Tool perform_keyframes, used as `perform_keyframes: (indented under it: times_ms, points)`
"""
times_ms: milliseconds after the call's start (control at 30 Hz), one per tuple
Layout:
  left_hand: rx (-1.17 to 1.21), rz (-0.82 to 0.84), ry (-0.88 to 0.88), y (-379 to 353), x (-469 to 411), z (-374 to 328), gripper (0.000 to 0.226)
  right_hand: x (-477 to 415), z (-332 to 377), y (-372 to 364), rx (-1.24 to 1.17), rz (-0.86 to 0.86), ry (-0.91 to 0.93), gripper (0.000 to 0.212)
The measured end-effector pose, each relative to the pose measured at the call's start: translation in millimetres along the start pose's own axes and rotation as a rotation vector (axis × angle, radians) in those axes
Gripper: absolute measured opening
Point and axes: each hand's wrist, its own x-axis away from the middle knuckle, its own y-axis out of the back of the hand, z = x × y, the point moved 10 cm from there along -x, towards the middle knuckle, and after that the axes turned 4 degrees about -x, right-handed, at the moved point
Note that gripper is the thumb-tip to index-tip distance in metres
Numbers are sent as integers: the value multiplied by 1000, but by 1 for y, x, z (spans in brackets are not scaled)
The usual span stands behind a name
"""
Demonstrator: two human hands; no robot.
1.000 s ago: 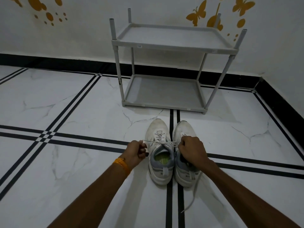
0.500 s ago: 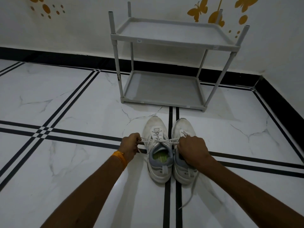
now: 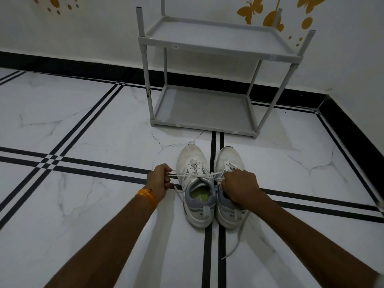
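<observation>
- The left hand [image 3: 161, 179] is curled into a fist around the ends of a white shoelace [image 3: 199, 176], just to the left of the pair of shoes.
- The right hand [image 3: 239, 187] is also closed, pinching the other side of the same shoelace; it sits over the collar of the second white sneaker [image 3: 226, 157].
- The shoelace runs taut between the two hands, its strands crossing above the tongue of the white sneaker with the green insole [image 3: 193, 163].
- Both sneakers stand side by side on the marble floor [image 3: 83, 204], toes pointing towards the wall, one on each side of a pair of black floor stripes and touching, or nearly so, at the heels.
- A loose lace [image 3: 239, 235] trails from the second white sneaker down onto the floor, towards the person.
- An orange wristband [image 3: 146, 195] sits on the left wrist.
- A grey two-shelf shoe rack [image 3: 207, 49] stands just beyond the toes, near the wall.
- Orange butterfly stickers [image 3: 251, 9] decorate the white wall above a black skirting band [image 3: 62, 63].
</observation>
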Motion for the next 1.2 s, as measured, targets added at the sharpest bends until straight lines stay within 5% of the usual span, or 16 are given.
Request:
perform_keyframes:
  times_ms: [67,167,267,333,500,600,733,933,1033,1200]
  points:
    - [-218,9,-107,0,9,-19,7,-1,-13,1,-242,56,-104,28]
    - [-553,-49,-417,-2,16,-48,33,2,-14,27,-539,-90,-173,46]
    - [-878,58,-872,-45,50,-62,48,2,19,43,-574,-159,-64,55]
    - [-1062,194,-976,-74,58,-44,45,-3,46,26,-456,-36,44,42]
    - [-1294,162,-1040,-64,44,-32,20,-6,34,9,-374,34,-23,17]
    - [-1449,99,-950,-56,34,-23,10,-4,21,5,-655,19,-159,16]
    - [-1494,139,-820,-58,19,-7,23,1,32,-12,-1021,155,-287,25]
    - [-991,-30,-523,-36,10,-24,44,4,43,-33,-1584,232,-529,34]
    - [-1198,-221,-685,-31,21,-48,47,4,50,-44,-1678,202,-653,30]
    - [-1342,-270,-766,-31,32,-58,45,7,56,-63,-1899,107,-816,4]
